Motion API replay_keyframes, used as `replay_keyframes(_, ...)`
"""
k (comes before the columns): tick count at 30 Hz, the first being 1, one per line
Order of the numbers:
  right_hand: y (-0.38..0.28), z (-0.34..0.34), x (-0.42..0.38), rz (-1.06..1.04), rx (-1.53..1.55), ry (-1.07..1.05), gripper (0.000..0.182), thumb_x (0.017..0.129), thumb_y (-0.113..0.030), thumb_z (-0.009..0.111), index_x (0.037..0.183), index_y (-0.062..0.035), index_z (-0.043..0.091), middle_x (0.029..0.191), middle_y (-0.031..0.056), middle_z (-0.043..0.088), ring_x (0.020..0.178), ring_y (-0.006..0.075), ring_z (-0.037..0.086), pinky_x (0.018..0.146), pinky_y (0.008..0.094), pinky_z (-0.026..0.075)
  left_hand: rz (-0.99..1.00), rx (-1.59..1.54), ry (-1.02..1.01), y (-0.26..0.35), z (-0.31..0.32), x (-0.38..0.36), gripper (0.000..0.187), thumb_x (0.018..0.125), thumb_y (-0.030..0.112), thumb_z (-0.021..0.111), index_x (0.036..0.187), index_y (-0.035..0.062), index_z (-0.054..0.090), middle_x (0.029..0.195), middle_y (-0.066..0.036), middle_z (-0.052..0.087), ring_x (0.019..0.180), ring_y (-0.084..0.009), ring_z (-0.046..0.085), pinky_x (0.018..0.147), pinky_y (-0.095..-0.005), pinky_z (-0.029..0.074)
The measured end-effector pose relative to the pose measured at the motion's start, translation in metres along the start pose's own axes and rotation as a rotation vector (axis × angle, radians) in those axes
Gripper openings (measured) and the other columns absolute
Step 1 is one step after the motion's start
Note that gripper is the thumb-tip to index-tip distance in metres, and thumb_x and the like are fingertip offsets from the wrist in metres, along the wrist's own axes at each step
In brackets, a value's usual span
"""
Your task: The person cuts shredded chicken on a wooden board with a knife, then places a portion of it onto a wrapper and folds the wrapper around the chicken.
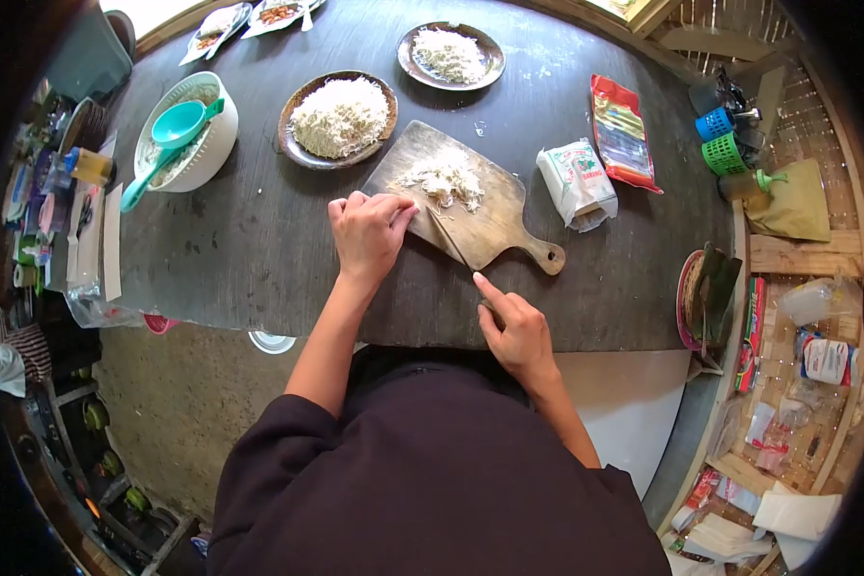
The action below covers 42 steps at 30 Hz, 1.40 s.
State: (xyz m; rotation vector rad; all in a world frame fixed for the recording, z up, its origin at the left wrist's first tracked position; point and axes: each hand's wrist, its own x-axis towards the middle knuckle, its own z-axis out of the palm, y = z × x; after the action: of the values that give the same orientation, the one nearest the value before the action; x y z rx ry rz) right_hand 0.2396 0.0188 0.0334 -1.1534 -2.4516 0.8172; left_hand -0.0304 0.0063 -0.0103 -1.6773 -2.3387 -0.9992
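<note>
A wooden cutting board (494, 223) with a handle lies on the dark table, and a heap of pale shreds (446, 180) sits on it. My right hand (516, 326) is closed round a knife (453, 240), its index finger stretched along the back of the blade. The blade points up and left over the board's near edge. At the board's left edge my left hand (372, 233) is closed, its fingertips pinching something too small to make out beside the blade. Beyond the board are a plate of pale shreds (341, 117) and a second such plate (449, 56).
A white basket (223, 144) with a teal scoop (178, 125) stands at the left of the table (288, 259). On the right lie a white paper packet (578, 182) and a red packet (626, 134). Wooden shelves (806, 254) stand farther right.
</note>
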Motion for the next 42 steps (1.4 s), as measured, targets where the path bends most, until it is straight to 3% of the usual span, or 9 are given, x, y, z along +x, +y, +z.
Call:
replay_keyframes(4, 0.013, -0.011, 0.005, 0.024, 0.0, -0.026, 0.055, 0.094, -0.012, 0.073, 0.147, -0.0219, 0.066, 0.076, 0.0115, 0.06, 0.063, 0.0311, 0.064, 0.064, 0.046, 0.054, -0.036, 0.04, 0.027, 0.007, 0.0, -0.005, 0.012, 0.089, 0.033, 0.083, 0.092, 0.0211, 0.083, 0.093, 0.008, 0.08, 0.081, -0.0166, 0.061, 0.086, -0.0369, 0.038)
replay_keyframes(11, 0.035, -0.019, 0.012, -0.111, 0.092, -0.025, 0.056, 0.093, -0.01, 0.073, 0.147, -0.0222, 0.066, 0.078, 0.0095, 0.061, 0.062, 0.0279, 0.064, 0.061, 0.0437, 0.055, -0.127, 0.049, 0.048, 0.017, 0.004, -0.006, 0.011, 0.089, 0.033, 0.082, 0.091, 0.0217, 0.083, 0.093, 0.009, 0.079, 0.084, -0.0163, 0.061, 0.086, -0.0371, 0.037)
replay_keyframes(15, 0.035, -0.015, 0.012, -0.165, 0.081, -0.023, 0.057, 0.092, -0.01, 0.073, 0.147, -0.0222, 0.066, 0.078, 0.0074, 0.06, 0.06, 0.0251, 0.063, 0.06, 0.0419, 0.056, -0.085, 0.027, 0.04, 0.019, 0.005, -0.004, 0.01, 0.088, 0.029, 0.085, 0.094, 0.0209, 0.083, 0.094, 0.006, 0.08, 0.083, -0.0164, 0.062, 0.087, -0.0359, 0.037)
replay_keyframes(24, 0.026, -0.01, 0.02, -0.194, 0.005, -0.035, 0.058, 0.09, -0.009, 0.075, 0.146, -0.0234, 0.067, 0.078, 0.0049, 0.057, 0.056, 0.0224, 0.061, 0.054, 0.0393, 0.055, -0.088, 0.062, 0.051, 0.02, 0.0, -0.001, 0.008, 0.085, 0.03, 0.085, 0.09, 0.0246, 0.082, 0.089, 0.012, 0.076, 0.084, -0.0141, 0.058, 0.089, -0.0366, 0.035)
replay_keyframes(42, 0.035, -0.013, 0.038, -0.228, 0.043, -0.132, 0.055, 0.091, -0.009, 0.076, 0.144, -0.0178, 0.068, 0.075, 0.0045, 0.054, 0.054, 0.0212, 0.057, 0.052, 0.0368, 0.054, -0.13, 0.009, -0.041, 0.019, -0.001, 0.0, 0.011, 0.083, 0.021, 0.087, 0.093, 0.02, 0.084, 0.098, 0.009, 0.079, 0.089, -0.013, 0.061, 0.094, -0.035, 0.035)
